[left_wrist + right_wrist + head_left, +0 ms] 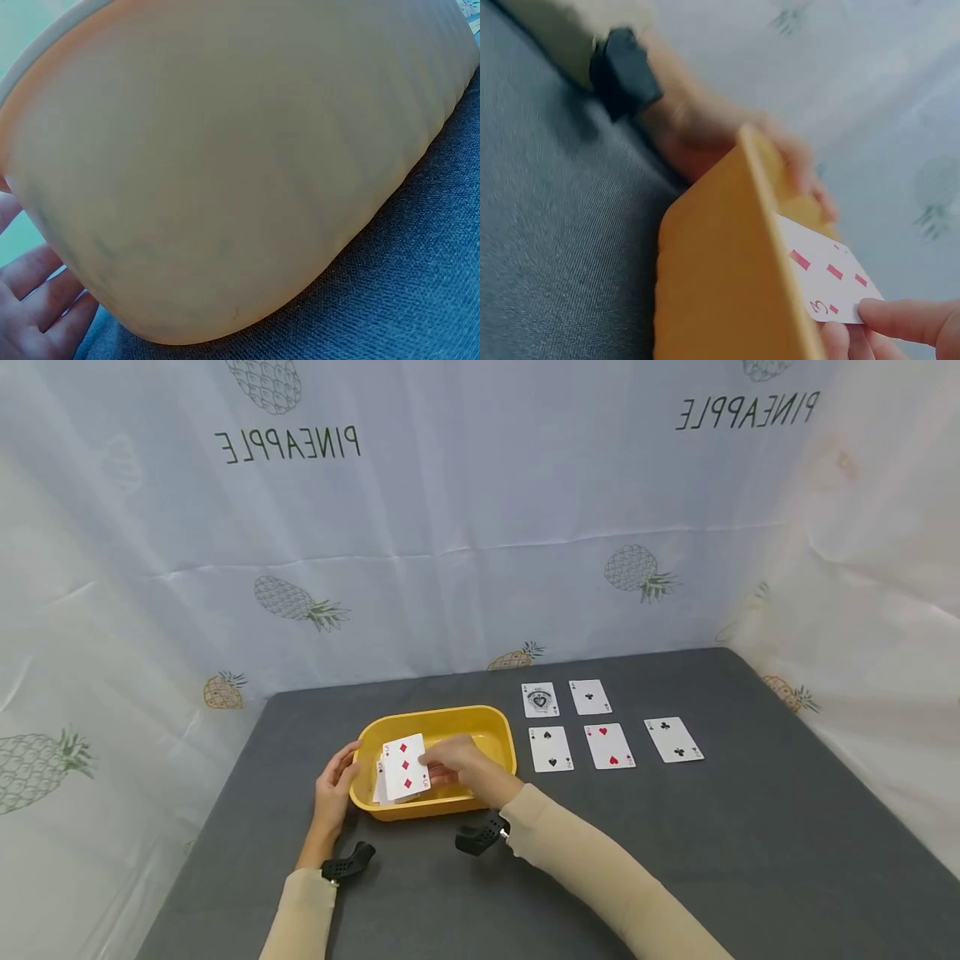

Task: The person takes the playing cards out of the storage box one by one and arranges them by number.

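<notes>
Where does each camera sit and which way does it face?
Head: on the head, facing forward and down at a rounded yellow plastic tub and a white three of diamonds playing card; left hand, right hand and beige fabric sleeves show.
Left wrist: on that wrist, facing the tub's outer wall; left hand's fingers show lower left.
Right wrist: on that wrist, facing the tub's side and card; right hand's fingers show lower right, left hand beyond.
Shared by head and right wrist: both hands, tub, card.

"What's behind the gray table (765, 843)?"
"A pale curtain (465, 485), with pineapples (632, 567) and the word PINEAPPLE (288, 445) printed backward."
"And the sides?"
"More curtain, whiter there and a bit wrinkly."
</notes>
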Tool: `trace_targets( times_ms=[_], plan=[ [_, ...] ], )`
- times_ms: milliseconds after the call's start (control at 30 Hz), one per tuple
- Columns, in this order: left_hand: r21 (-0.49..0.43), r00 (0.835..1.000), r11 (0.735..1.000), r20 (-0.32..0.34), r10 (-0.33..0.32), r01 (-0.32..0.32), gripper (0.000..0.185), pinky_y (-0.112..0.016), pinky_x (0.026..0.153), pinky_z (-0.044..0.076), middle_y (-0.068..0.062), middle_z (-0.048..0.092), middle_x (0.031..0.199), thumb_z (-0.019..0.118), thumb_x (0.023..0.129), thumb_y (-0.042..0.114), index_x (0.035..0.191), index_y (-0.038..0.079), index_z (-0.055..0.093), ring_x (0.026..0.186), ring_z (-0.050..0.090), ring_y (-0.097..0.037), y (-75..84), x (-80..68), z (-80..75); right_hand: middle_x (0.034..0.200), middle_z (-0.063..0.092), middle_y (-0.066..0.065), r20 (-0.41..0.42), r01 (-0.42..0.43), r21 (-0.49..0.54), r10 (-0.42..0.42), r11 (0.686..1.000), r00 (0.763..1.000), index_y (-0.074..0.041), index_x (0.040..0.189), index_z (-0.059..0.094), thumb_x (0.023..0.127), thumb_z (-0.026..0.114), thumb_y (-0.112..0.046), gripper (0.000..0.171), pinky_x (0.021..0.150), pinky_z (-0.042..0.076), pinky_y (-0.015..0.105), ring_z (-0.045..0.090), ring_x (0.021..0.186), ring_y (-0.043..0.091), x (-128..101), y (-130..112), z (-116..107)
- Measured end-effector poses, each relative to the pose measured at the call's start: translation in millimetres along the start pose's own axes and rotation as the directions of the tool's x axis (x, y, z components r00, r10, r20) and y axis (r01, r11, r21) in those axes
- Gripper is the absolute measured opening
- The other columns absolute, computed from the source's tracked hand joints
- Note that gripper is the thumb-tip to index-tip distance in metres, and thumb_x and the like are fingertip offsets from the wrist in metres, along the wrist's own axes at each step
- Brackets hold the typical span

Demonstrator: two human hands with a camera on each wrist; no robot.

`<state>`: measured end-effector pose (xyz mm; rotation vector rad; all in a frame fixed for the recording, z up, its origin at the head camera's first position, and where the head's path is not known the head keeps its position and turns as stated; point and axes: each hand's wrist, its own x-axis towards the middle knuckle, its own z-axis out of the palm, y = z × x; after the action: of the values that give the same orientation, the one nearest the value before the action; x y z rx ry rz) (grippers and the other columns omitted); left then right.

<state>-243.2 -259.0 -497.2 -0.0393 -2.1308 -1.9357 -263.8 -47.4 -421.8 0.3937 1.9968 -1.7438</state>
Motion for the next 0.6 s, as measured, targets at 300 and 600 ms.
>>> trace_targets(
  times_ms=[300,600],
  plan=[
    [0.047,0.999,0.998,-0.008,-0.039,0.039,0.041,0.000,0.087,0.042,0.034,0.055,0.110,0.050,0.099,0.012,0.136,-0.006,0.047,0.106,0.051,0.020,-0.2,-5.4,-4.4,0.078,0.065,0.000,0.155,0.148,0.014,-0.149,0.989,0.977,0.002,0.106,0.069,0.084,0.071,-0.011,0.026,0.061,0.057,0.021,0.062,0.063,0.008,-31,4,-46],
    [0.008,1.000,1.000,0.003,0.005,-0.005,0.040,-0.002,0.087,0.043,0.031,0.057,0.111,0.050,0.099,0.009,0.135,-0.007,0.048,0.108,0.053,0.016,1.9,0.2,-1.0,0.074,0.067,-0.003,0.163,0.120,0.033,-0.124,0.992,0.979,0.004,0.106,0.064,0.086,0.067,-0.007,0.023,0.064,0.058,0.022,0.064,0.063,0.007,-50,24,-129]
  ],
)
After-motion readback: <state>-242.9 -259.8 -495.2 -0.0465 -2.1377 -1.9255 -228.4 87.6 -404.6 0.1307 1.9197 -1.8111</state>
